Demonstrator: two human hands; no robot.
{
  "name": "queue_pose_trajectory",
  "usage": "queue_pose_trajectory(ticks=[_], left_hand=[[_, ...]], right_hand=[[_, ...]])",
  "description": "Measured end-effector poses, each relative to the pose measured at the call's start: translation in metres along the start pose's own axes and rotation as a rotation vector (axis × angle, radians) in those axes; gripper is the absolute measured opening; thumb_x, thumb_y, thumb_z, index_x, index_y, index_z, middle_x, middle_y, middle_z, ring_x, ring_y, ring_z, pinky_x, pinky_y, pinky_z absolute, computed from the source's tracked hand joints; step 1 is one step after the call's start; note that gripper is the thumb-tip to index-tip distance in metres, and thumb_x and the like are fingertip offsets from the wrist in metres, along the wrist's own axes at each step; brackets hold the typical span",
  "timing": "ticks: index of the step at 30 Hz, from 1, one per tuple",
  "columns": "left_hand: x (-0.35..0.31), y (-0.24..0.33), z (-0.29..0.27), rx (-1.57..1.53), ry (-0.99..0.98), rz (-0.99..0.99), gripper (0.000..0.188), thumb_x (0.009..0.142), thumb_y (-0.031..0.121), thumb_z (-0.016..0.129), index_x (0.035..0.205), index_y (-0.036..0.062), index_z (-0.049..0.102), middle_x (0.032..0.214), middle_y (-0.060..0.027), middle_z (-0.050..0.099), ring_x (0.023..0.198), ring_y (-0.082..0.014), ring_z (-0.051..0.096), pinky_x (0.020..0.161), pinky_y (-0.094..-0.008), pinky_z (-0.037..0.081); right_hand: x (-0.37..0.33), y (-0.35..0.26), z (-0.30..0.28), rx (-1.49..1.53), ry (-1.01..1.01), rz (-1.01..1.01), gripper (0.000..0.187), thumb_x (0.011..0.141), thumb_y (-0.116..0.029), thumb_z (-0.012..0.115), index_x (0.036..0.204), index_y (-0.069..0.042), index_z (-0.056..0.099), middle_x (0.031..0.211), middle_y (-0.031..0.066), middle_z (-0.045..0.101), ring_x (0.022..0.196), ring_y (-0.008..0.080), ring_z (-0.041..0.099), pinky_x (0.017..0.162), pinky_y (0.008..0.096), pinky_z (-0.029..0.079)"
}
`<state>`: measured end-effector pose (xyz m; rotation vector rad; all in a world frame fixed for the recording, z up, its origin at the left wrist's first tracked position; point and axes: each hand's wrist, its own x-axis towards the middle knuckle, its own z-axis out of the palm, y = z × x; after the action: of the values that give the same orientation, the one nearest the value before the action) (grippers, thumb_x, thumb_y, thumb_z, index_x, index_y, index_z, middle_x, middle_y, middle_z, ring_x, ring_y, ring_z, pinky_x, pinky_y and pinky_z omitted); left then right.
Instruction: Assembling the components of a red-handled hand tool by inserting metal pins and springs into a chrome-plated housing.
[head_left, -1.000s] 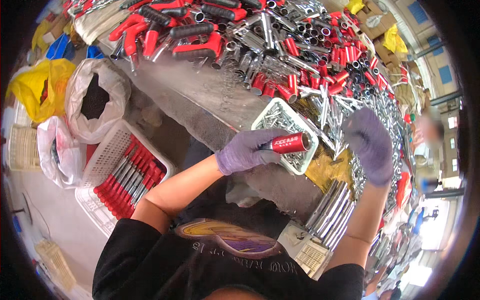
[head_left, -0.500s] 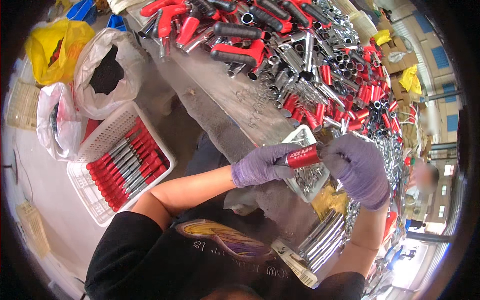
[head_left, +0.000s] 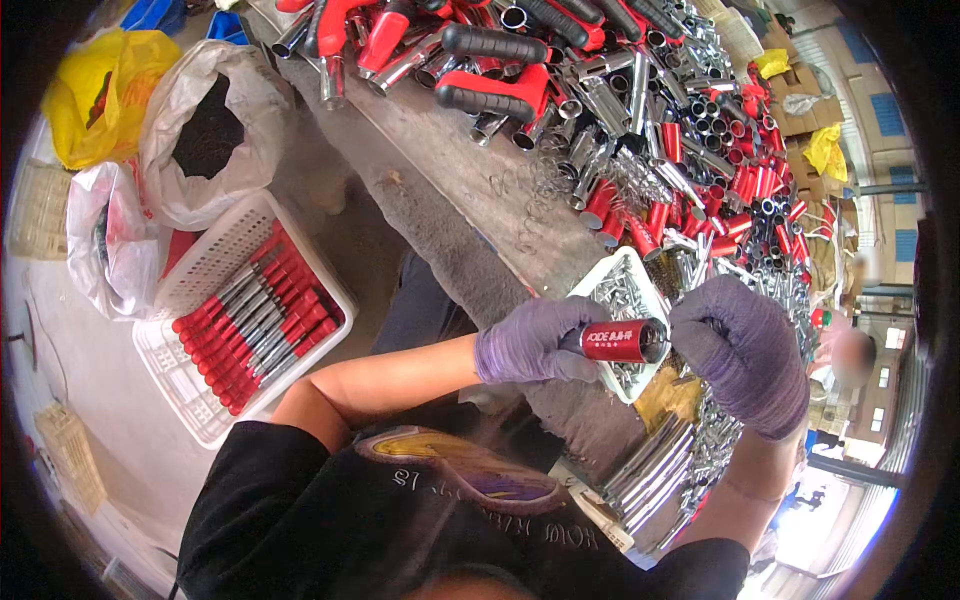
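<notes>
My left hand [head_left: 540, 340], in a purple glove, is closed around a short red tube [head_left: 615, 341] with pale printing. The tube's open end points right, showing a dark hollow inside. Just beyond that end is my right hand [head_left: 745, 355], gloved the same way, with thumb and fingers pinched together; a thin dark bit shows at the fingertips, too small to name. A white tray [head_left: 652, 297] of small silvery metal parts lies behind and beneath the tube. Loose coiled springs [head_left: 520, 205] rest on the worktable farther off.
Red-and-black handles [head_left: 490, 95] and chrome tubes [head_left: 600, 105] are heaped at the far side. Red tubes [head_left: 640, 235] lie beyond the tray. A white basket [head_left: 345, 300] of red-and-chrome assemblies stands left, near sacks [head_left: 265, 130]. Long metal rods [head_left: 660, 470] lie near my right forearm.
Both hands and the red tube appear slightly farther right and lower. The tube's open end has turned more into view, and my right fingers have drawn a little away from it.
</notes>
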<state>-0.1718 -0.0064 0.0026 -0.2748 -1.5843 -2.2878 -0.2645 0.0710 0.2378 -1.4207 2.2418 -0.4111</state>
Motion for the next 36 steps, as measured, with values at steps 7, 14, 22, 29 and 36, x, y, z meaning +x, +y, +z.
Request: queue_pose_trajectory(ticks=[7, 14, 22, 29, 36], left_hand=[[-0.009, -0.019, -0.003, 0.197, 0.151, 0.171, 0.066, 0.068, 0.054, 0.074, 0.106, 0.0041, 0.053, 0.090, -0.0110, 0.062, 0.079, -0.0207, 0.063, 0.071, -0.0336, 0.050], [-0.005, -0.011, -0.003, 0.372, -0.035, 0.090, 0.070, 0.066, 0.058, 0.073, 0.105, 0.0032, 0.055, 0.086, -0.0104, 0.063, 0.076, -0.0234, 0.064, 0.069, -0.0322, 0.050], [-0.008, -0.012, 0.000, 0.383, 0.051, 0.178, 0.070, 0.063, 0.058, 0.075, 0.104, 0.0039, 0.056, 0.086, -0.0123, 0.063, 0.077, -0.0246, 0.064, 0.069, -0.0324, 0.050], [-0.006, -0.009, 0.001, 0.303, 0.030, 0.238, 0.068, 0.068, 0.056, 0.071, 0.108, 0.0043, 0.051, 0.084, -0.0136, 0.063, 0.074, -0.0314, 0.065, 0.064, -0.0351, 0.050], [0.000, -0.013, -0.003, 0.261, -0.017, 0.195, 0.066, 0.069, 0.055, 0.071, 0.108, 0.0049, 0.052, 0.083, -0.0128, 0.063, 0.073, -0.0309, 0.065, 0.063, -0.0340, 0.049]], right_hand=[[-0.010, 0.003, 0.003, -0.405, -0.005, -0.400, 0.014, 0.071, -0.017, 0.066, 0.078, -0.005, 0.061, 0.078, 0.0095, 0.062, 0.067, 0.0268, 0.062, 0.063, 0.0363, 0.049], [-0.021, 0.008, 0.004, -0.424, -0.012, -0.274, 0.016, 0.073, -0.022, 0.064, 0.077, -0.006, 0.063, 0.074, 0.0070, 0.063, 0.063, 0.0250, 0.062, 0.058, 0.0345, 0.048], [-0.015, -0.002, 0.002, -0.296, -0.073, -0.178, 0.015, 0.076, -0.022, 0.063, 0.075, -0.007, 0.063, 0.070, 0.0092, 0.062, 0.061, 0.0258, 0.063, 0.056, 0.0336, 0.048], [-0.022, -0.006, 0.009, -0.260, -0.002, -0.117, 0.014, 0.075, -0.021, 0.063, 0.075, -0.007, 0.062, 0.071, 0.0093, 0.061, 0.061, 0.0264, 0.062, 0.056, 0.0344, 0.048], [-0.014, -0.003, 0.019, -0.048, 0.048, -0.027, 0.011, 0.072, -0.017, 0.066, 0.075, -0.008, 0.062, 0.073, 0.0081, 0.061, 0.063, 0.0273, 0.061, 0.056, 0.0351, 0.048]])
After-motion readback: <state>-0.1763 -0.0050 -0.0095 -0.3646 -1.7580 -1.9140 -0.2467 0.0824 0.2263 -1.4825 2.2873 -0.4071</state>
